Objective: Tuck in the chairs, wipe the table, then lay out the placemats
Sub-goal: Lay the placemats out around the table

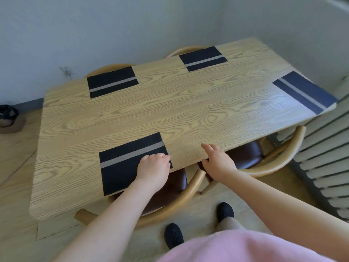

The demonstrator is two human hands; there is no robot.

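Several dark placemats with a grey stripe lie on the light wooden table [170, 108]. The near placemat [120, 167] sits at the front edge, and my left hand [154, 170] rests on its right corner with fingers curled down onto it. My right hand [219, 161] hovers at the table's front edge with fingers spread and holds nothing. Other placemats lie at the far left [112, 81], the far middle [203, 58] and the right end [305, 91]. A near chair [181, 201] with a dark seat is pushed under the table below my hands.
A second near chair [279, 157] is tucked under the table's right part. Two chair backs [105, 68] show behind the far edge by the wall. A radiator [328, 167] stands on the right. A dark item [7, 114] lies on the floor at left.
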